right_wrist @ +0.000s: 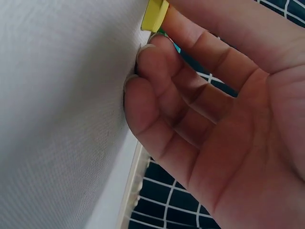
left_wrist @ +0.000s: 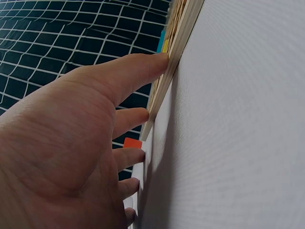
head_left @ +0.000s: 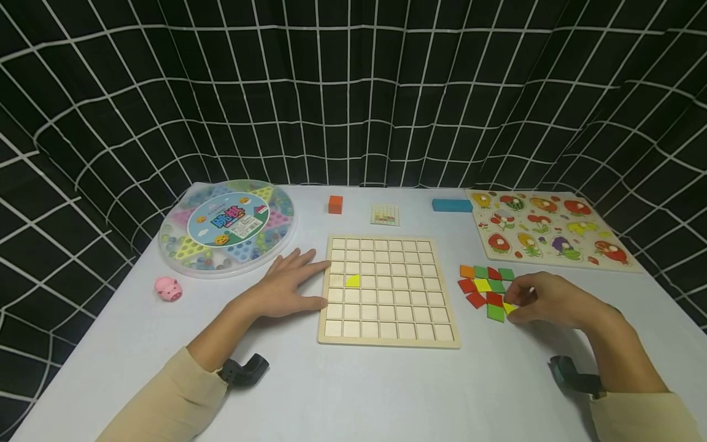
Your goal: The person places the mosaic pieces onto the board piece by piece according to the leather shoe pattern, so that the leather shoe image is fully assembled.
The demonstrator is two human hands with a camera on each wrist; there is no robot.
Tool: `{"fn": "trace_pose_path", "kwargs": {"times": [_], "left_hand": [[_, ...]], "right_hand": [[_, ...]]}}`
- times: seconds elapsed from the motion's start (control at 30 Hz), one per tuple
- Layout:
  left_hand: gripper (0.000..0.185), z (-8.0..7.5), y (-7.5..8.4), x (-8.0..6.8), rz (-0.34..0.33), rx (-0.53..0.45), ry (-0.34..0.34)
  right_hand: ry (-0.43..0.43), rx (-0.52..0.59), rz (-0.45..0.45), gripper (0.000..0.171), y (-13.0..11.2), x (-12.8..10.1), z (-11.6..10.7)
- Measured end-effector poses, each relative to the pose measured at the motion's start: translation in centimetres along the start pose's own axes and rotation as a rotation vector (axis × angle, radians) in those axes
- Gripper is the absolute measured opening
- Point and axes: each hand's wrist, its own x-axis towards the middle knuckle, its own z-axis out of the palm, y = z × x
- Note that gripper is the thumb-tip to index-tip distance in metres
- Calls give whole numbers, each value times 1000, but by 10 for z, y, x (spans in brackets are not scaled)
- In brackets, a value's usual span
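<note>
A wooden grid board lies in the middle of the table, with one yellow quarter-round piece in a left-hand cell. My left hand is spread beside it, thumb and index fingertip against its left edge, as the left wrist view also shows. To the right of the board lies a cluster of flat tiles: a green tile, a red tile, an orange tile and several more. At its right side my right hand pinches a yellow tile between thumb and index finger, the other fingers curled near the tabletop.
Behind the board are an orange block, a small pattern card and a blue block. A round Chinese checkers box and a pink pig figure are on the left. A fruit puzzle board lies back right.
</note>
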Motion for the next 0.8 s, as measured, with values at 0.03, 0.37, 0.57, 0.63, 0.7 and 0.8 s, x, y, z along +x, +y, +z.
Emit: {"fn": "trace_pose_path", "kwargs": {"times": [0.03, 0.37, 0.57, 0.63, 0.7, 0.8], "left_hand": [[79, 0, 0, 0, 1, 1, 0], [79, 0, 0, 0, 7, 4, -1], [79, 0, 0, 0, 0, 4, 1], [79, 0, 0, 0, -5, 3, 0], [79, 0, 0, 1, -7, 3, -1], [79, 0, 0, 1, -4, 5, -1]], "right_hand": [[2, -1, 0, 37, 0, 0, 0], [4, -34, -24, 31, -4, -3, 0], [1, -11, -41, 31, -1, -1, 1], [-6, 15, -50, 31, 2, 0, 1], [-10, 47, -58, 31, 6, -1, 1], [-3, 92, -71, 31, 12, -1, -1]]}}
